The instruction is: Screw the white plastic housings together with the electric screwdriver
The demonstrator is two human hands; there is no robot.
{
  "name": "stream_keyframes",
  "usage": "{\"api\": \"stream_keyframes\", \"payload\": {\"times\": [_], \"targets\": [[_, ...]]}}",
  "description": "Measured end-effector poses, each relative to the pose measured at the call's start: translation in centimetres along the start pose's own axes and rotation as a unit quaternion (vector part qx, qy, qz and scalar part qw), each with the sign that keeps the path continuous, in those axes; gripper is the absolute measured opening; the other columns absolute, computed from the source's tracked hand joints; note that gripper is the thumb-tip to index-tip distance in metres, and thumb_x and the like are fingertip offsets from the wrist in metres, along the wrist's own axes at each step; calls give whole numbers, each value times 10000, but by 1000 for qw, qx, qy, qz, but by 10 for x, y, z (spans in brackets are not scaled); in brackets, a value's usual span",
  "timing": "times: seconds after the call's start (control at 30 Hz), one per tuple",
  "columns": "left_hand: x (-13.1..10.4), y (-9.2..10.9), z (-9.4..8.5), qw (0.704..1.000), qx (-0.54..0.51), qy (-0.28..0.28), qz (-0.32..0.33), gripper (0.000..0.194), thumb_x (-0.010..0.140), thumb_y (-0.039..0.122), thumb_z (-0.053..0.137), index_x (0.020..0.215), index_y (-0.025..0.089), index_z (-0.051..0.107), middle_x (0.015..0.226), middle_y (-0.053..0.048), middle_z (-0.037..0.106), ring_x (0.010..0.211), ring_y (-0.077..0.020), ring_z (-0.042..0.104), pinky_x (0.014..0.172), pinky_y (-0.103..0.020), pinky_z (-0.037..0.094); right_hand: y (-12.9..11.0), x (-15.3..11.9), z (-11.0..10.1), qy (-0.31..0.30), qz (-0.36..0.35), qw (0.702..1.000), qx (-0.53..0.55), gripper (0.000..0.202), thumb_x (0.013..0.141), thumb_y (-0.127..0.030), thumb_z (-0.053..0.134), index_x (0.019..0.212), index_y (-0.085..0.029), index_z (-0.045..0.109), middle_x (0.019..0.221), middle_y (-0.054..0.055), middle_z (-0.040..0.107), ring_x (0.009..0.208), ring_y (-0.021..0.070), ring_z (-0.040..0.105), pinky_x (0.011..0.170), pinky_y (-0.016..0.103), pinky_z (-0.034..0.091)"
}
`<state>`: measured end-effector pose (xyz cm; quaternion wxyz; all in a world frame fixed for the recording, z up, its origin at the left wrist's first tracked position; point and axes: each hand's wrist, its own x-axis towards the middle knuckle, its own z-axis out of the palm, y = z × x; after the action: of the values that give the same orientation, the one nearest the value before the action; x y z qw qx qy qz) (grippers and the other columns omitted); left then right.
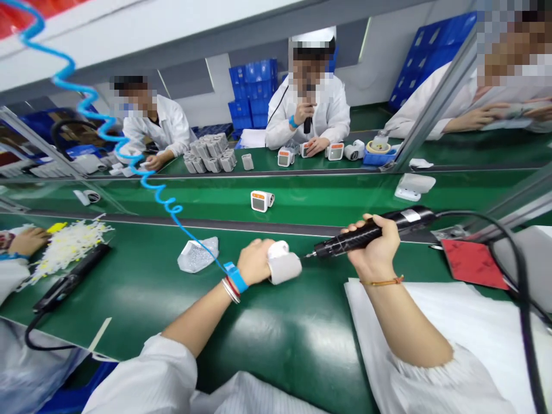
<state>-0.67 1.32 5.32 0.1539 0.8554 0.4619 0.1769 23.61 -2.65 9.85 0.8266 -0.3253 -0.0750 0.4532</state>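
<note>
My left hand (pixel 255 261) is closed round a white device with a grey curled cuff (pixel 285 268), held just above the green table (pixel 172 310). A blue strap with a coiled cord circles my left wrist. In my right hand (pixel 379 244) is a black electric screwdriver (pixel 366 236), its fingers wrapped round the body. The tool points left, and its tip is close to the cuff's right side; whether they touch I cannot tell. Left of my left hand lies a clear bag of small screws (pixel 199 255).
A green conveyor (pixel 207 198) crosses ahead, carrying a white-and-orange monitor (pixel 259 201). White sheets (pixel 466 322) and a red pad (pixel 474 263) lie right. Another screwdriver (pixel 71 279) and a pile of white-and-yellow pieces (pixel 73 247) lie left, near a co-worker's hand (pixel 30 241). People sit opposite.
</note>
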Motion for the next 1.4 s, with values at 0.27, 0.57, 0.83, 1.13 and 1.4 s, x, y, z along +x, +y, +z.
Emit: {"api": "stream_keyframes", "payload": {"times": [0.27,0.57,0.83,1.13,1.4], "targets": [[95,-96,-54,904,-280,165,-277,224,789,255,553,949,99,566,638,-19,578,595,-124,570,593,-246,483,37,52,-44,101,85,991,26,136,702,-219,497,661,-189,371,517,-53,389,437,84,427,461,219,454],[170,-52,-11,927,-273,122,-227,555,852,290,504,1350,161,295,756,-16,606,526,-75,551,571,-215,493,42,62,-50,80,96,992,20,149,699,-236,529,697,-191,387,547,-48,428,479,92,465,525,240,499],[173,-16,-1,985,-81,35,-150,358,895,456,380,1033,156,518,838,-97,642,723,-208,619,631,-279,438,42,66,-56,57,101,993,11,171,702,-248,541,699,-193,379,556,-53,432,486,93,475,554,259,513],[60,-31,-37,977,131,-82,145,290,867,454,442,832,206,587,871,-50,598,848,-176,564,774,-264,417,41,66,-54,68,108,992,13,137,707,-217,526,682,-185,395,565,-41,434,501,98,483,549,260,513],[-34,-43,-33,964,100,6,246,284,909,334,384,1033,237,619,1179,-87,555,1065,-184,525,908,-326,422,37,61,-52,79,129,988,-21,113,733,-209,459,658,-182,380,575,-37,408,488,92,469,530,255,509]]}}
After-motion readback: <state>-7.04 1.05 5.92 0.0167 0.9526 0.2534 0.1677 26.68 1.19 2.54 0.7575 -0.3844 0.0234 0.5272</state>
